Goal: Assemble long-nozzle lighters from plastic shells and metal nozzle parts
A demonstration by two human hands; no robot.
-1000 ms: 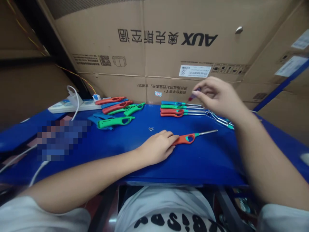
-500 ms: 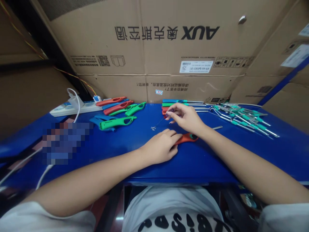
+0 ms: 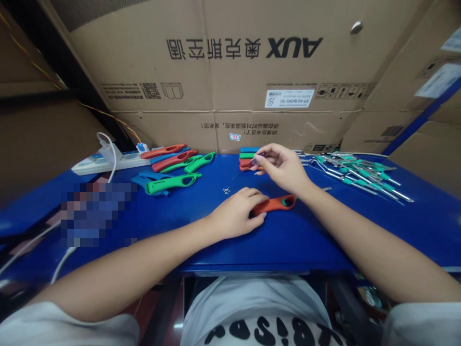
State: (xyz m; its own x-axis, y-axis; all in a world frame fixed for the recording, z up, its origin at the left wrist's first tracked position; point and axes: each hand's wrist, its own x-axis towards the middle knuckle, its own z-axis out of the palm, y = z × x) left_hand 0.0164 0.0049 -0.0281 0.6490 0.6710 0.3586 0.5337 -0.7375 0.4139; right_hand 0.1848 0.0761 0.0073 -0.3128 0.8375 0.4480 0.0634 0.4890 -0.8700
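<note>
My left hand (image 3: 236,214) is closed around the left end of an orange lighter handle (image 3: 272,205), which lies on the blue table. A dark oval opening and a bit of teal show at the handle's right end. My right hand (image 3: 283,166), raised just beyond it, pinches a small screwdriver with a dark purple grip (image 3: 260,157). The tool's thin shaft slants down to the left. Close to its tip, a little heap of tiny silvery pieces, which look like screws (image 3: 226,190), sits on the table. The tip is too fine to tell if it carries anything.
Red, blue and green lighter handles (image 3: 173,181) lie at the left, by a white power strip (image 3: 84,166). Finished-looking lighters (image 3: 247,155) are stacked behind my right hand. Metal rods with teal parts (image 3: 360,175) are piled at right. A cardboard wall (image 3: 216,72) closes the back.
The right hand has lifted the screwdriver slightly up and right, so its tip is away from the heap of small pieces. The left hand has slid slightly left, uncovering more of the orange handle.
</note>
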